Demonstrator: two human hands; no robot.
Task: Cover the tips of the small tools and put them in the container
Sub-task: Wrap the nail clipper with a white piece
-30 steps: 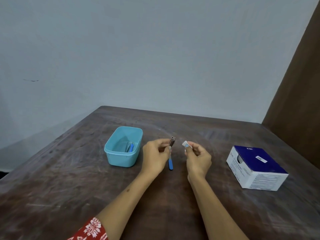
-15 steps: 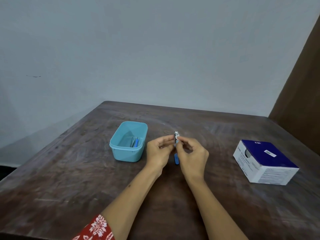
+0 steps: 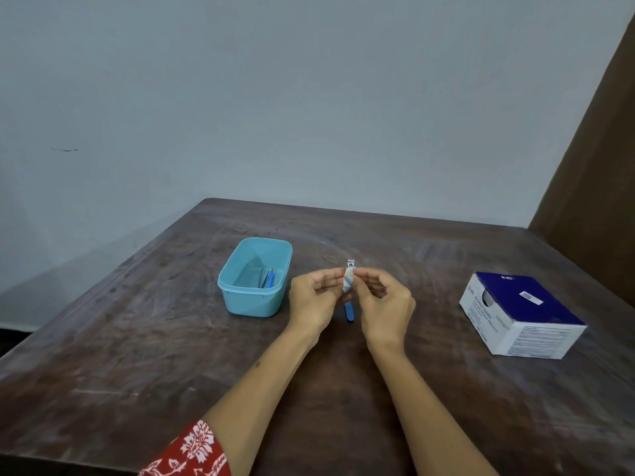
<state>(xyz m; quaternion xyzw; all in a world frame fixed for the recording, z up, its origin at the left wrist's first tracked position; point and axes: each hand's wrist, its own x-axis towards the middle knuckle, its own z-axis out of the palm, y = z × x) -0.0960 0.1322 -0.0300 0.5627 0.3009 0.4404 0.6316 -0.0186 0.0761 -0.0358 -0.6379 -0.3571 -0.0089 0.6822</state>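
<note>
- We saw both hands raised together over the middle of the dark wooden table (image 3: 144, 338); the left hand (image 3: 311, 300) and the right hand (image 3: 386, 304) met at a small tool (image 3: 349, 304) held upright between them
- The tool's blue handle hung down below the fingers, its end close to the tabletop; its metal tip (image 3: 350, 263) stood just above the fingertips
- A small white-and-blue cover piece (image 3: 347, 282) lay against the tool's upper part, just under the metal tip; both hands pinched there, thumb and forefinger closed on tool and cover; we could not tell which hand bore the tool and which the cover
- The turquoise container (image 3: 254, 304) stood on the table just left of the left hand, open; inside it lay some thin items (image 3: 268, 279), at least one with blue on it; we could not make them out further
- A blue-and-white box (image 3: 525, 317) rested well apart on the right side of the table
- A red floral sleeve (image 3: 192, 451) showed on the left arm at the lower edge
</note>
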